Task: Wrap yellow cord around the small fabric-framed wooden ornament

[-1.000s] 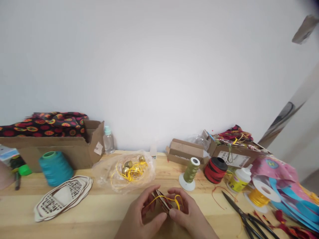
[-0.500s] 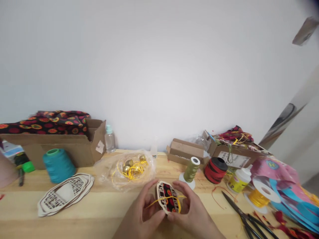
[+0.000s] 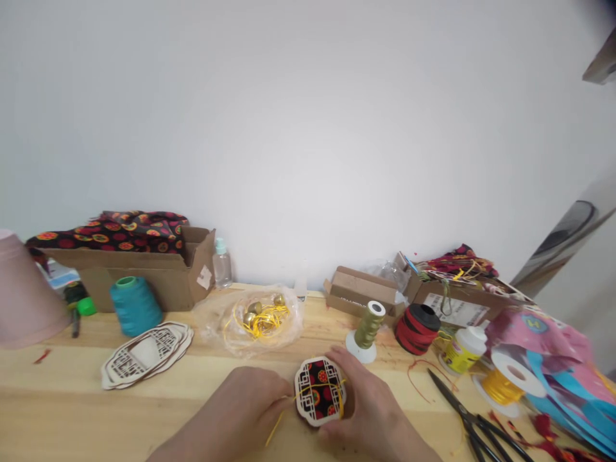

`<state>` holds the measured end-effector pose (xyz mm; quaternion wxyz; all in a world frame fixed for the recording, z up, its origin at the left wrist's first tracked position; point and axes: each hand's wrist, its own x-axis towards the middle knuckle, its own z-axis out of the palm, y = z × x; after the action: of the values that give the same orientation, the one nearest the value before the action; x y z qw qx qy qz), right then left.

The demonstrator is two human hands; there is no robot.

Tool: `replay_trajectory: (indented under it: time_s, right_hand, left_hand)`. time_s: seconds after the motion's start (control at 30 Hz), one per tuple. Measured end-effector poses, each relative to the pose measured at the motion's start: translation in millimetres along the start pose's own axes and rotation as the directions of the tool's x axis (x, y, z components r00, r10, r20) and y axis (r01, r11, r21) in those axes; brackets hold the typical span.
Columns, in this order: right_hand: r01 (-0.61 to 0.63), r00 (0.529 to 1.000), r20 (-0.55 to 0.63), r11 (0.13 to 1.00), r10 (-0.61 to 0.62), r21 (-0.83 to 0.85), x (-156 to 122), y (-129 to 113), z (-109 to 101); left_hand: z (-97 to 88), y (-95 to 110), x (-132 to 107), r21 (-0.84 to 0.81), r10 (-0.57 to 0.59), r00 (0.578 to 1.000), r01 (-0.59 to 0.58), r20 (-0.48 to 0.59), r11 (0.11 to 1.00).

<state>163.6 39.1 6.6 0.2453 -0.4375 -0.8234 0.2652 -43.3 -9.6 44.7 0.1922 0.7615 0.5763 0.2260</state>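
Note:
A small wooden fretwork plaque (image 3: 319, 391) with a patterned black, red and orange fabric centre is tilted up just over the table at the lower middle. My right hand (image 3: 363, 404) holds it by its right edge, thumb below and fingers above. Across its face runs a yellow cord (image 3: 275, 428), which leads off to the left. My left hand (image 3: 253, 407) is closed beside the plaque's left edge, pinching this cord; the cord's end hangs below the fingers. What lies under the plaque is hidden.
Left are stacked wooden cutouts (image 3: 147, 356), a teal thread cone (image 3: 136, 307) and a fabric-filled box (image 3: 139, 282). Behind lies a plastic bag (image 3: 216, 327) with bells and cord. Right stand an olive spool (image 3: 369, 326), red-black spool (image 3: 416, 328), glue bottle (image 3: 464, 350), and scissors (image 3: 464, 410).
My left hand has let go of the plaque's left side and moved left, now pinching the yellow cord. The plaque has turned to face up more. The view has shifted slightly left.

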Motion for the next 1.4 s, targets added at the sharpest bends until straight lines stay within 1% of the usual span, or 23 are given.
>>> replay_trajectory:
  time_s: [0.07, 0.1, 0.17, 0.23, 0.3, 0.4, 0.5, 0.57, 0.67, 0.8, 0.93, 1.03, 1.07, 1.13, 1.2, 1.27, 1.33, 1.4]
  right_hand:
    - [0.033, 0.999, -0.018, 0.999, -0.033, -0.032, 0, -1, -5]
    - [0.026, 0.999, -0.029, 0.998, -0.027, -0.051, -1, -2, -7]
    - [-0.039, 0.998, -0.053, 0.994, 0.034, -0.105, -2, -2, -9]
    - [-0.137, 0.989, -0.080, 0.977, 0.125, -0.165, -3, -2, -9]
    - [-0.197, 0.980, -0.078, 0.960, 0.185, -0.199, -4, -1, -7]
    - [-0.184, 0.983, -0.037, 0.964, 0.181, -0.192, -4, -1, -5]
    - [-0.132, 0.991, -0.023, 0.981, 0.130, -0.141, -3, -2, -4]
    - [-0.086, 0.996, -0.007, 0.994, 0.086, -0.072, -2, -2, -3]
    - [-0.029, 0.999, 0.033, 0.997, 0.027, 0.070, -2, -2, -2]
    - [-0.043, 0.998, 0.063, 0.976, 0.030, 0.214, -3, -2, -1]
    - [-0.047, 0.996, 0.085, 0.951, 0.022, 0.307, -3, -3, 1]
    - [-0.081, 0.993, 0.115, 0.926, 0.041, 0.368, -3, -4, 3]
    - [-0.095, 0.992, 0.115, 0.920, 0.055, 0.379, -3, -5, 4]
    - [-0.099, 0.994, 0.087, 0.920, 0.071, 0.379, -2, -6, 3]
    - [-0.063, 0.998, 0.049, 0.929, 0.048, 0.365, -1, -8, 1]
    - [-0.029, 0.999, 0.034, 0.928, 0.017, 0.371, 0, -9, 0]
    - [-0.028, 1.000, 0.022, 0.913, 0.021, 0.406, 1, -10, 1]
    - [-0.054, 0.998, -0.004, 0.897, 0.062, 0.439, 2, -11, 4]
  left_hand:
    - [-0.7, 0, 0, 0.082, 0.034, 0.998, -0.039, 0.059, 0.996]
    - [-1.2, 2, 1, 0.119, 0.035, 0.997, -0.044, 0.072, 0.992]
    - [-1.6, 8, 5, 0.137, 0.020, 0.998, -0.027, 0.052, 0.990]
    - [0.6, 17, 10, 0.094, 0.038, 0.998, -0.042, 0.041, 0.995]
    - [6.0, 26, 17, 0.001, 0.109, 0.992, -0.109, 0.057, 0.994]
    - [16.8, 34, 26, -0.061, 0.215, 0.974, -0.211, 0.073, 0.976]
    - [24.3, 37, 29, -0.084, 0.251, 0.962, -0.242, 0.106, 0.967]
    - [25.9, 37, 27, -0.085, 0.233, 0.964, -0.223, 0.130, 0.971]
    - [25.9, 36, 22, -0.059, 0.176, 0.976, -0.169, 0.132, 0.984]
    - [29.7, 34, 16, -0.058, 0.114, 0.989, -0.109, 0.090, 0.992]
    - [36.6, 34, 9, -0.050, 0.034, 0.999, -0.033, 0.013, 0.998]
    - [39.3, 33, 6, -0.075, 0.004, 1.000, -0.006, -0.017, 0.997]
    - [39.8, 31, 6, -0.112, -0.008, 1.000, 0.006, -0.017, 0.994]
    - [40.9, 28, 6, -0.243, -0.047, 0.999, 0.046, 0.002, 0.969]
    - [42.5, 23, 6, -0.406, -0.100, 0.994, 0.105, 0.032, 0.908]
    - [44.7, 19, 6, -0.531, -0.144, 0.988, 0.149, 0.051, 0.834]
    - [46.9, 16, 5, -0.599, -0.175, 0.983, 0.169, 0.048, 0.783]
    - [48.9, 13, 5, -0.620, -0.199, 0.979, 0.180, 0.038, 0.764]
